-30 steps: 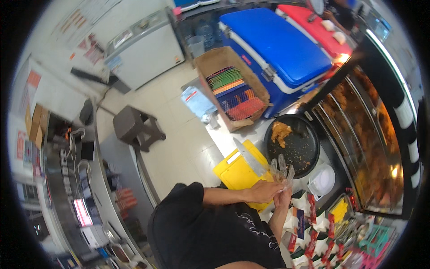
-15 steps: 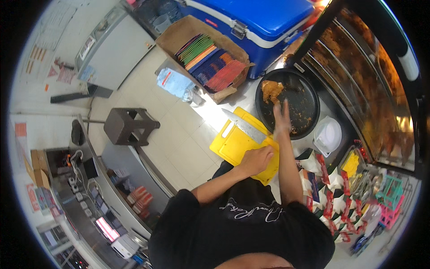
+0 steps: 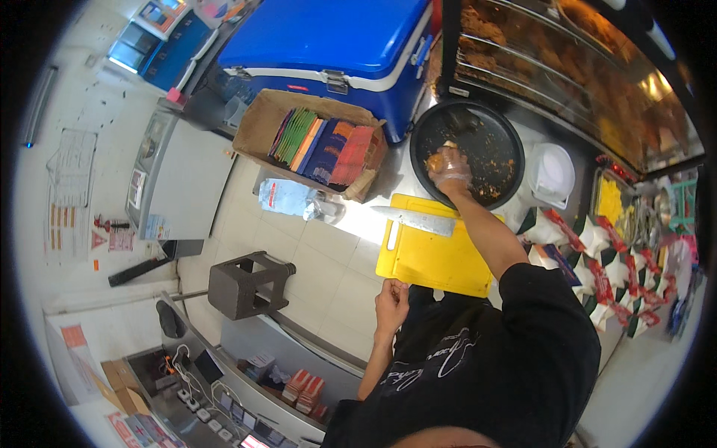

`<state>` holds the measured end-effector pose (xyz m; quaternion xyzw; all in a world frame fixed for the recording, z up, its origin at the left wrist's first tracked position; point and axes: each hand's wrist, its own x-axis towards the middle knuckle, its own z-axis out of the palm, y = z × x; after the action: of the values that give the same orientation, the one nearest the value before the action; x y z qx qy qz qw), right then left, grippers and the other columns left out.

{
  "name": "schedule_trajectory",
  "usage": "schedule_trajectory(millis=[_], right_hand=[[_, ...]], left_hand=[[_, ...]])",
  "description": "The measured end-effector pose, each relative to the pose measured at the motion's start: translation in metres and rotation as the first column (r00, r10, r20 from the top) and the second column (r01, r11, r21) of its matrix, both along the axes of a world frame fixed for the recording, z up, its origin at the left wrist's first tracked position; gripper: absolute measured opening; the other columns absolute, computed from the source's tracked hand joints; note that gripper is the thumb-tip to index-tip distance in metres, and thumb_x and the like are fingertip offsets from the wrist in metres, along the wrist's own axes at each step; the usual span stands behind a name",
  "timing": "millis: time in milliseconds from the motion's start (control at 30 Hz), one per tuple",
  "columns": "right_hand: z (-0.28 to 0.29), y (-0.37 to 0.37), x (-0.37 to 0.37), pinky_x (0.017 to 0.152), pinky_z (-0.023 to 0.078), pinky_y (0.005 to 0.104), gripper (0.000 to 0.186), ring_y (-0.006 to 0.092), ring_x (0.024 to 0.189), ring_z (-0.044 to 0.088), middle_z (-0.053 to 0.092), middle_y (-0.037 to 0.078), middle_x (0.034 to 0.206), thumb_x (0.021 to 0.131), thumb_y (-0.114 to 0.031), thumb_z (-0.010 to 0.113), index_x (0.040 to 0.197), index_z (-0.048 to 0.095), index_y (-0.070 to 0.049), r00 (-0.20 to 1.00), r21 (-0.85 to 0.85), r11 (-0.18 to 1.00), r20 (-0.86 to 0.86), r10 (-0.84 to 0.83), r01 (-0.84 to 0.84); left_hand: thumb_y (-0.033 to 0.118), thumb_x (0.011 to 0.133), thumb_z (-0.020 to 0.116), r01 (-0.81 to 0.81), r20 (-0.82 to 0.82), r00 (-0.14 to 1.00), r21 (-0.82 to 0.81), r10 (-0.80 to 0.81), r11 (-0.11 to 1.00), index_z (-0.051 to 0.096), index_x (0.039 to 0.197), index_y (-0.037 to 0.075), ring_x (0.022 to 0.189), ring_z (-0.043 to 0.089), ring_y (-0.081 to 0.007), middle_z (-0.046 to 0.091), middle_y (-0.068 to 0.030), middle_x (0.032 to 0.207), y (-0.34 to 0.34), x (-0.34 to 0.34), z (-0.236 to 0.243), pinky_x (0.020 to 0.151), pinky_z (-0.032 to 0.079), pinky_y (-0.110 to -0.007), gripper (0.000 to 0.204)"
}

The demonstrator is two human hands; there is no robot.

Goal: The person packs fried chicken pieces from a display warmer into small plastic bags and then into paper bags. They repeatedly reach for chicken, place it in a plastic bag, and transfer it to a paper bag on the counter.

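Note:
My right hand [image 3: 452, 172], in a clear plastic glove, reaches into a round black pan [image 3: 509, 142] with its fingers closed on a piece of fried chicken [image 3: 435, 160]. Brown crumbs are scattered over the pan's bottom. Just on the near side of the pan lies a yellow cutting board [image 3: 437, 257]. A wide-bladed knife [image 3: 420, 220] rests across the board's far part, its handle end hidden by my right forearm. My left hand [image 3: 391, 302] is bare and curled closed, beside the board's near left corner.
Behind stand a cardboard box [image 3: 250, 134] of colourful packets and a blue cooler [image 3: 321, 45]. A heated glass display case [image 3: 553, 67] bounds the far right. Right of the pan are a white tub [image 3: 551, 175] and several filled paper packs [image 3: 597, 261]. A dark stool [image 3: 250, 284] stands left.
My right hand has gone from open fingers beside the chicken to a grip on it. My left hand has moved left off the board's near part. The head view has turned.

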<state>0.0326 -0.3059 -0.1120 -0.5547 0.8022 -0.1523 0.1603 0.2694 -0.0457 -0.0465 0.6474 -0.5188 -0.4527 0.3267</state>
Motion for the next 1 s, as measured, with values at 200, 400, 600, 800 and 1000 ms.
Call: schedule_trajectory(millis=[200,400,600,800,1000], right_hand=[[0.013,0.019,-0.025,0.113,0.039,0.0446,0.085,0.037,0.136,0.04,0.044,0.014,0.147,0.072,-0.037,0.085,0.144,0.041,-0.022,0.996,0.042,0.997,0.07,-0.062,0.059],[0.044,0.155,-0.078,0.118,0.028,0.0455,0.095,0.0305,0.139,0.041,0.041,0.017,0.15,0.077,-0.043,0.084,0.149,0.035,-0.006,0.852,-0.506,0.839,0.513,0.106,0.2],[0.075,0.491,-0.179,0.102,0.047,0.0408,0.068,0.0272,0.126,0.056,0.058,0.014,0.134,0.089,-0.023,0.074,0.146,0.04,-0.008,0.096,-0.414,0.748,0.898,0.43,0.519],[0.081,0.798,-0.314,0.081,0.053,0.0372,0.056,0.0273,0.103,0.067,0.067,0.016,0.116,0.092,-0.041,0.069,0.13,0.052,-0.005,0.429,-0.429,-0.002,0.903,-0.007,0.903],[0.067,0.94,-0.442,0.07,0.05,0.0314,0.032,0.021,0.088,0.068,0.07,0.01,0.098,0.096,-0.035,0.065,0.109,0.061,-0.007,0.136,-0.24,-0.302,0.935,-0.328,0.923]], left_hand=[[0.016,0.099,0.057,0.459,0.019,0.888,0.016,-0.459,0.888,0.058,0.087,0.0,0.05,0.057,-0.0167,0.06,-0.009,0.062,-0.016,-0.001,0.01,0.051,0.045,-0.032,0.02],[0.029,0.103,0.052,0.923,-0.026,0.384,0.042,-0.923,0.383,0.062,0.076,-0.002,0.051,0.057,-0.0284,0.058,-0.0189,0.06,0.011,-0.114,-0.012,0.054,0.045,-0.039,0.043],[0.033,0.103,0.051,0.933,-0.17,-0.321,-0.227,-0.932,-0.28,0.058,0.077,-0.004,0.061,0.058,-0.0373,0.058,-0.0251,0.069,0.185,-0.273,-0.082,0.063,0.045,-0.045,0.046],[0.017,0.1,0.05,0.789,-0.383,-0.537,0.088,-0.752,-0.609,0.062,0.091,0.003,0.064,0.065,-0.0167,0.066,-0.0074,0.075,0.334,-0.463,-0.082,0.057,0.051,-0.032,0.021],[0.039,0.101,0.055,0.917,-0.274,-0.375,0.03,-0.886,-0.398,0.057,0.073,-0.001,0.047,0.045,-0.0118,0.054,-0.0026,0.058,0.452,-0.666,-0.015,0.046,0.039,-0.032,0.048]])
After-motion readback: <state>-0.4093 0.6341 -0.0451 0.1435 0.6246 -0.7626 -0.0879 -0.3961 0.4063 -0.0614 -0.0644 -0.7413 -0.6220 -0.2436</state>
